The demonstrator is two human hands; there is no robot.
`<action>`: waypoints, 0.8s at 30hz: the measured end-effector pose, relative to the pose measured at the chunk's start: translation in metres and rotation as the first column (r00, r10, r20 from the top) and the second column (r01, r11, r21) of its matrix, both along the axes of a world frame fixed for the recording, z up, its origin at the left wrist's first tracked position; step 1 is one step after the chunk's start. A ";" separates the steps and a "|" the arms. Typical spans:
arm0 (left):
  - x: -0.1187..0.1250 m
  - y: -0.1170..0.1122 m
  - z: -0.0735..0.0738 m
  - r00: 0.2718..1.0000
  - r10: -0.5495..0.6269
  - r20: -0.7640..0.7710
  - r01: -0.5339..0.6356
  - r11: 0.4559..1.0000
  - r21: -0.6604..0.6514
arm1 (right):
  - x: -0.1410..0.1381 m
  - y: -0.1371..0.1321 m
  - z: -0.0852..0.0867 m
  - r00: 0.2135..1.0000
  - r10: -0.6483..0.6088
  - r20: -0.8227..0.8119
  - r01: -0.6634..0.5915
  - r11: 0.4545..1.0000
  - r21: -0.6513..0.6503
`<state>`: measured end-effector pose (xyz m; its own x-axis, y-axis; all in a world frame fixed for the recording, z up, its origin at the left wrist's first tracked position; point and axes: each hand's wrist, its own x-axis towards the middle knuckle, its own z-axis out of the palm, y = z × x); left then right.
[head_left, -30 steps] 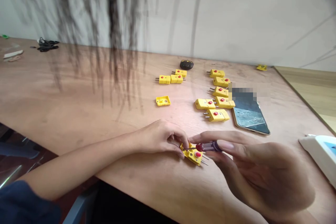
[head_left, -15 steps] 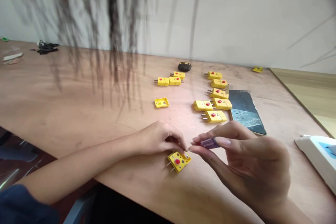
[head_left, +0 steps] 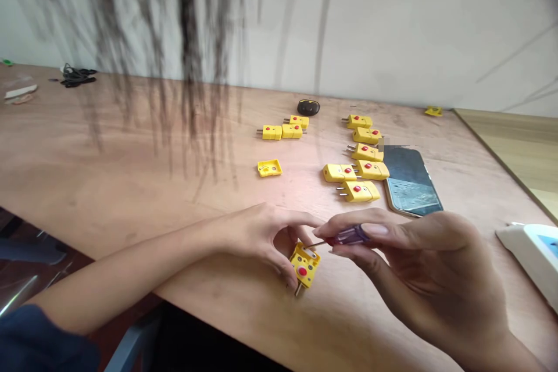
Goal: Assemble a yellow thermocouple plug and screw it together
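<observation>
An opened yellow two-pin plug (head_left: 310, 270) lies on the table near its front edge, its inner side with metal screws and a red dot facing up. My left hand (head_left: 255, 231) grips it, thumb along its left side and fingers at its far end. A small screwdriver (head_left: 352, 236) with a clear purple handle is pinched between the thumb and fingers of my right hand (head_left: 440, 276). Its thin shaft points left, and the tip is at the far end of the plug, by a small white piece (head_left: 308, 253). Whether the tip touches a screw, I cannot tell.
A loose yellow cover (head_left: 269, 168) lies beyond my hands. Several closed yellow plugs (head_left: 360, 191) stand beside a phone (head_left: 412, 180). Farther back are more plugs (head_left: 271, 132) and a black case (head_left: 308, 107). A white device (head_left: 529, 261) sits at the right.
The plug has turned, its pins now pointing toward the front edge. My left thumb has come round its side. The screwdriver's shaft now shows, reaching to the plug's far end.
</observation>
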<state>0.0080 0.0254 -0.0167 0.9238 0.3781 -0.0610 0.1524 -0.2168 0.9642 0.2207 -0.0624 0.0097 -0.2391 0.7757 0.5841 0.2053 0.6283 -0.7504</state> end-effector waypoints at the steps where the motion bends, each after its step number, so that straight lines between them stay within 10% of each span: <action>1: 0.000 -0.001 0.000 1.000 0.005 0.010 -0.005 1.000 0.003 | -0.002 0.000 0.001 0.999 -0.032 -0.001 0.032 0.999 0.010; 13: 0.003 -0.003 -0.002 1.000 -0.005 0.024 0.003 0.997 0.077 | -0.005 -0.006 0.000 1.000 0.014 0.017 -0.014 1.000 -0.008; 20: 0.003 -0.003 -0.001 1.000 0.002 0.015 -0.004 0.996 0.085 | -0.013 -0.009 -0.005 0.969 -0.247 -0.011 0.246 0.955 0.166; 24: 0.003 -0.003 0.000 1.000 -0.012 0.029 0.011 0.999 0.040 | -0.006 -0.008 -0.006 0.991 -0.110 0.075 0.101 0.988 0.118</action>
